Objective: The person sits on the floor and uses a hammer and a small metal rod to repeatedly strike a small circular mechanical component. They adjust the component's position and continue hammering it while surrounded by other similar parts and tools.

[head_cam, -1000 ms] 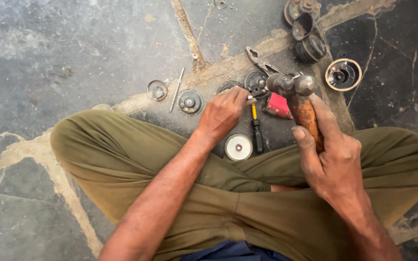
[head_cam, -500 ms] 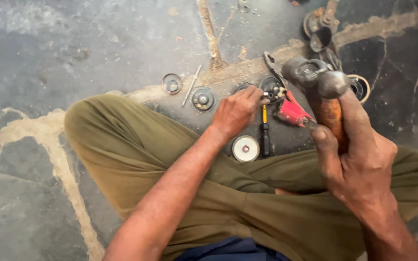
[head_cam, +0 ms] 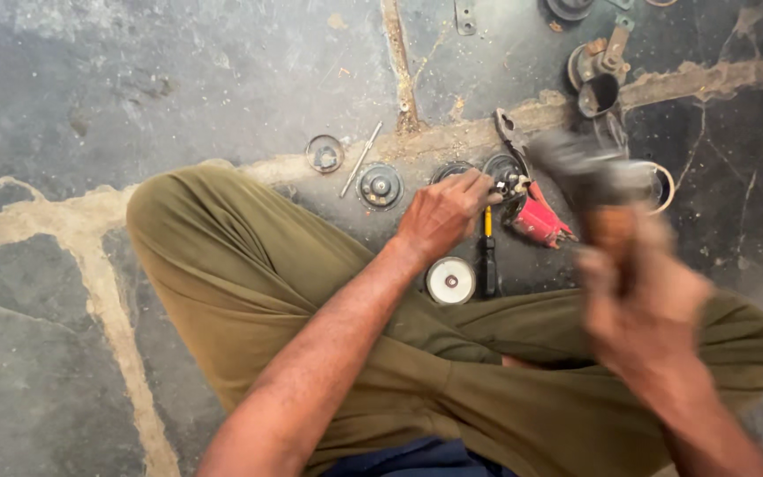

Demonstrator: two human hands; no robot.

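I sit cross-legged on a stone floor in olive trousers. My left hand (head_cam: pixel 441 215) reaches forward, fingers pinched on a small metal part (head_cam: pixel 509 185) lying against a red tool body (head_cam: pixel 539 221). My right hand (head_cam: pixel 642 305), blurred by motion, grips the wooden handle of a hammer (head_cam: pixel 589 172) whose dark metal head hangs over the red tool body. A yellow-handled screwdriver (head_cam: pixel 488 252) and a white round disc (head_cam: pixel 450 281) lie on the floor just below my left hand.
Round metal parts lie on the floor: a flanged disc (head_cam: pixel 380 186), a shallow cap (head_cam: pixel 324 154), a thin rod (head_cam: pixel 360 160) and a ring (head_cam: pixel 661 187). More metal housings (head_cam: pixel 595 75) lie at the far right. My knees (head_cam: pixel 222 256) spread to both sides.
My right hand has swung the hammer and is now blurred. The view has shifted, so everything sits further right and lower. My left hand stays on the small part.
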